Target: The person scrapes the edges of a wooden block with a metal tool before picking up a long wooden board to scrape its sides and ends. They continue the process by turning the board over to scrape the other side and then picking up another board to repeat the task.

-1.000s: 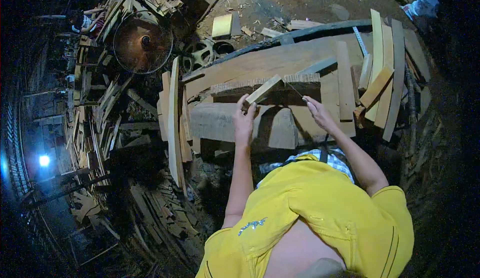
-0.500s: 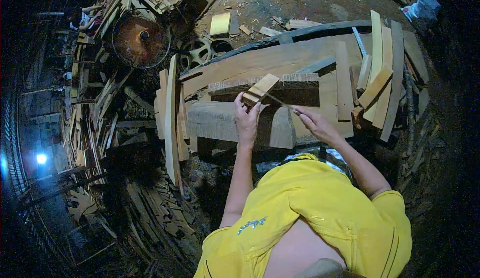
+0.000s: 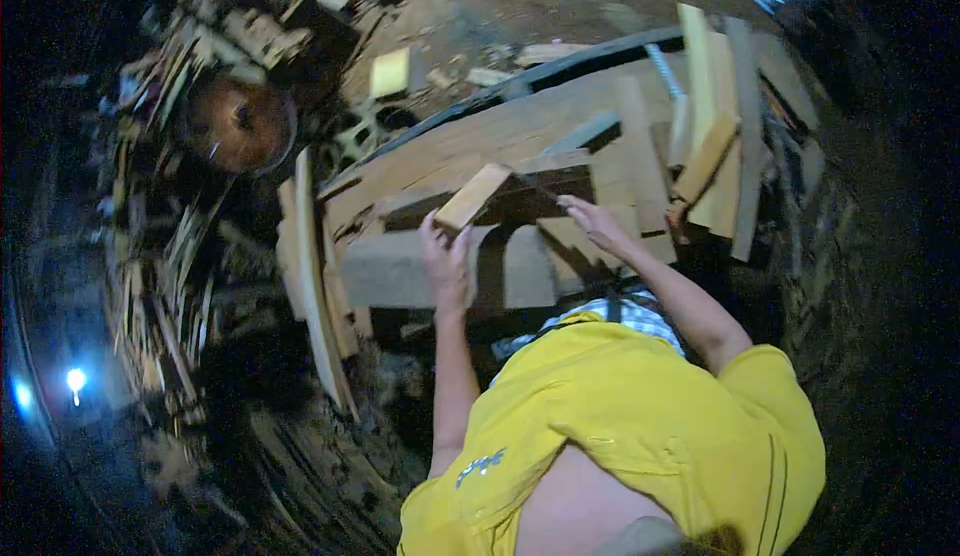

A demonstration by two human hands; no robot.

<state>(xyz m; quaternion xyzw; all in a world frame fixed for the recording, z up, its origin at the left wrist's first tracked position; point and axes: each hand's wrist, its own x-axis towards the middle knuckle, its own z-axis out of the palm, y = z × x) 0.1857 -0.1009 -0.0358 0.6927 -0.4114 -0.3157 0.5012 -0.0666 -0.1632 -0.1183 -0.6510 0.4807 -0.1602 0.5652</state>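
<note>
A pale rectangular wooden block (image 3: 472, 199) is held up at a slant in my left hand (image 3: 447, 266), fingers and thumb gripping its lower end. My right hand (image 3: 592, 224) is closed around the handle end of a thin, dark, blade-like tool (image 3: 535, 187). The tool's far end meets the block's upper right corner in this view; motion blur hides its exact kind. Beneath my hands lies a thick greyish timber beam (image 3: 400, 268), crossed by a dark shadow. Behind it is a wide wooden work surface (image 3: 440, 161).
Several boards (image 3: 715, 106) lean at the right end of the bench. A long pale plank (image 3: 318, 286) stands along the left end. A round fan (image 3: 240, 124) and scrap wood piles fill the left side. A yellowish block (image 3: 390, 74) lies on the ground beyond.
The whole view has shifted and blurred. The block has turned in my left hand, showing a longer, plain face. The tool now overlaps its upper corner instead of its side.
</note>
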